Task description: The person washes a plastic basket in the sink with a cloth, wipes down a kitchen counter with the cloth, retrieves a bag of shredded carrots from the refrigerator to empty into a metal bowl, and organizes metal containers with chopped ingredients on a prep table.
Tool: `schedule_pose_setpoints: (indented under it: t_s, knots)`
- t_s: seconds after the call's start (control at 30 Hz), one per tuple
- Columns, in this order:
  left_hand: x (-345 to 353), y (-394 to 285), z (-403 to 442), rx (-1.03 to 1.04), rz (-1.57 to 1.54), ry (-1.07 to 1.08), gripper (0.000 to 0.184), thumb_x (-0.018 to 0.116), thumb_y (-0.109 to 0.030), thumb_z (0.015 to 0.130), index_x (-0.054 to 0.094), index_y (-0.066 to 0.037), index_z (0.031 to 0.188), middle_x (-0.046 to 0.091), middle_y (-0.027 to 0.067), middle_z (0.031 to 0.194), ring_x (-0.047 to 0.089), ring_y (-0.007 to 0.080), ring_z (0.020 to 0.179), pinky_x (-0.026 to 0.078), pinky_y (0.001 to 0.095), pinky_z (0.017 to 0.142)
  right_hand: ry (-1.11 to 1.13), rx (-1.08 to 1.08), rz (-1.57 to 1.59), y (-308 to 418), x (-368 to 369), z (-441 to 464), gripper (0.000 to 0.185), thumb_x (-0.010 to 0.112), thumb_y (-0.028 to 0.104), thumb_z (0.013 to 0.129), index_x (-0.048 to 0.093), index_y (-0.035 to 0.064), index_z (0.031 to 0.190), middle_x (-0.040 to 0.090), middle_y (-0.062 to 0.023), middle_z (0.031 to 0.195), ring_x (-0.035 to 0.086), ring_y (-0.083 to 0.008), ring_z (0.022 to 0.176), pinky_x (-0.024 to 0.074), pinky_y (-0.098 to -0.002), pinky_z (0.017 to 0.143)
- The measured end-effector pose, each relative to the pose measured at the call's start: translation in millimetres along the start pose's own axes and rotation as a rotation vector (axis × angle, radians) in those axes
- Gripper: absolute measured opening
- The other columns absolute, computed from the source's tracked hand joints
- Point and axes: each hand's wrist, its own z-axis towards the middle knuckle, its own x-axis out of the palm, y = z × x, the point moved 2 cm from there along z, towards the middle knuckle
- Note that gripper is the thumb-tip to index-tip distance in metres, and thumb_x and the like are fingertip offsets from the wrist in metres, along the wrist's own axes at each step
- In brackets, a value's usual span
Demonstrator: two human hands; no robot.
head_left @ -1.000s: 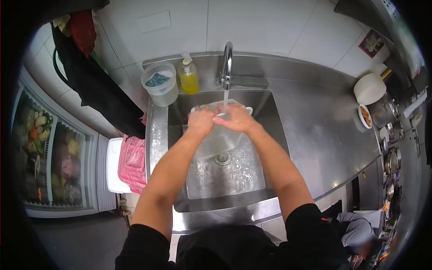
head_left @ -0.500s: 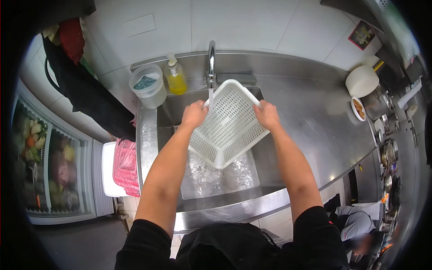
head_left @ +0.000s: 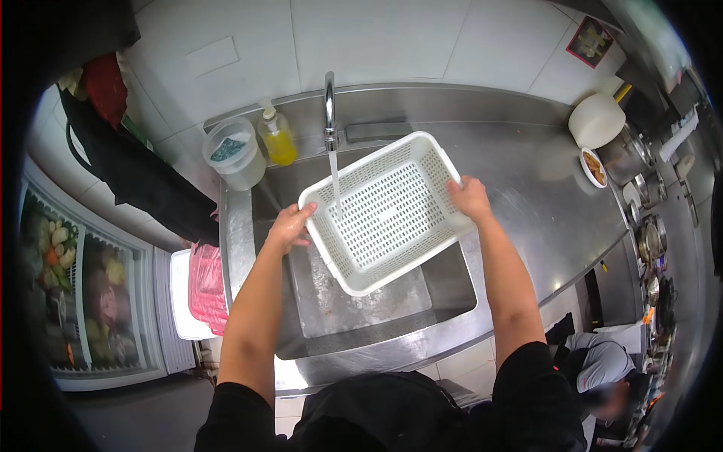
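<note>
White was the basket [head_left: 392, 213] we held over the sink [head_left: 444, 294], with water [head_left: 336, 184] from the tap [head_left: 330, 117] running into its left end. Our left hand [head_left: 288, 227] gripped one short side and our right hand [head_left: 471, 198] gripped the other, probably so it would not wobble. Its many holes likely let water drop into the sink. The soap bottle [head_left: 279, 141] stood near the tap, perhaps for easy reach.
</note>
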Motion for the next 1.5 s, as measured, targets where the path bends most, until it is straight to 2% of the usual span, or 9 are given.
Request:
schedule_pose_setpoints:
  t_s: [0.23,0.47,0.6,0.8,0.97,1.13,1.27,1.37,1.5]
  knots:
    - [47,-8,-19,0.134,-0.166,0.348,0.061,0.056,-0.048,0.092,0.044,-0.006,0.135,0.053,0.0146,0.127,0.058,0.0296,0.109,0.053,0.0426,0.082,-0.135,0.144,0.034,-60,-35,18,0.044,0.062,0.035,0.088,0.065,-0.0064,0.104,0.067,-0.0258,0.097,0.067,-0.0356,0.095,0.0508,-0.0422,0.083]
    - [63,-48,25,0.159,-0.649,0.056,0.048,0.047,-0.028,0.100,0.036,0.006,0.132,0.052,0.0232,0.120,0.061,0.0317,0.104,0.055,0.0393,0.087,-0.206,0.405,0.423,-167,-46,25,0.044,0.058,0.032,0.092,0.063,-0.0099,0.103,0.068,-0.0195,0.095,0.067,-0.0268,0.085,0.0518,-0.0408,0.072]
    - [68,-102,17,0.331,-0.967,-0.043,0.048,0.046,-0.033,0.100,0.043,0.008,0.123,0.054,0.0211,0.112,0.061,0.0290,0.103,0.055,0.0388,0.079,-0.358,0.569,1.184,-179,-32,-17,0.048,0.047,0.036,0.097,0.057,-0.0086,0.115,0.063,-0.0180,0.112,0.062,-0.0295,0.100,0.0499,-0.0405,0.082]
    - [51,-158,15,0.854,0.020,-0.325,0.044,0.049,-0.038,0.097,0.054,0.003,0.112,0.064,0.0124,0.086,0.067,0.0183,0.077,0.051,0.0323,0.064,-0.302,-0.055,0.006,-228,29,-93,0.053,0.050,0.039,0.095,0.053,-0.0077,0.121,0.051,-0.0268,0.132,0.045,-0.0395,0.126,0.0347,-0.0430,0.107]
    - [12,-166,16,0.765,0.380,-0.563,0.039,0.055,-0.037,0.090,0.056,0.002,0.096,0.065,0.0115,0.070,0.068,0.0211,0.063,0.052,0.0339,0.066,-0.030,0.142,-0.387,-131,37,-137,0.102,0.062,0.063,0.078,0.023,-0.0013,0.147,0.013,-0.0292,0.153,0.009,-0.0441,0.143,0.0095,-0.0529,0.115]
    - [-38,-151,32,0.768,0.456,-0.729,0.037,0.058,-0.038,0.090,0.055,-0.002,0.085,0.060,0.0079,0.060,0.061,0.0158,0.053,0.046,0.0326,0.055,0.019,0.166,-0.500,-102,47,-150,0.108,0.068,0.058,0.074,0.015,0.0018,0.149,0.007,-0.0273,0.154,0.005,-0.0444,0.143,0.0076,-0.0566,0.114]
    - [-28,-109,44,0.583,0.369,-0.581,0.037,0.057,-0.039,0.090,0.059,-0.001,0.090,0.062,0.0095,0.062,0.064,0.0215,0.057,0.049,0.0358,0.060,-0.061,0.159,-0.530,-108,56,-148,0.106,0.071,0.052,0.072,0.016,0.0041,0.150,0.011,-0.0257,0.154,0.007,-0.0437,0.143,0.0097,-0.0562,0.114]
    - [-12,26,108,0.514,0.410,-0.453,0.034,0.054,-0.035,0.093,0.061,-0.002,0.088,0.062,0.0076,0.062,0.061,0.0201,0.056,0.050,0.0351,0.059,-0.050,0.192,-0.545,-104,55,-147,0.103,0.071,0.050,0.073,0.017,0.0060,0.150,0.012,-0.0245,0.154,0.009,-0.0432,0.143,0.0113,-0.0556,0.114]
    - [-3,250,155,-0.218,0.900,0.260,0.031,0.053,-0.034,0.093,0.061,-0.004,0.095,0.062,0.0079,0.068,0.062,0.0222,0.062,0.051,0.0382,0.061,-0.082,0.199,-0.570,-101,58,-145,0.098,0.073,0.041,0.074,0.019,0.0085,0.150,0.016,-0.0233,0.154,0.012,-0.0416,0.143,0.0133,-0.0548,0.114]
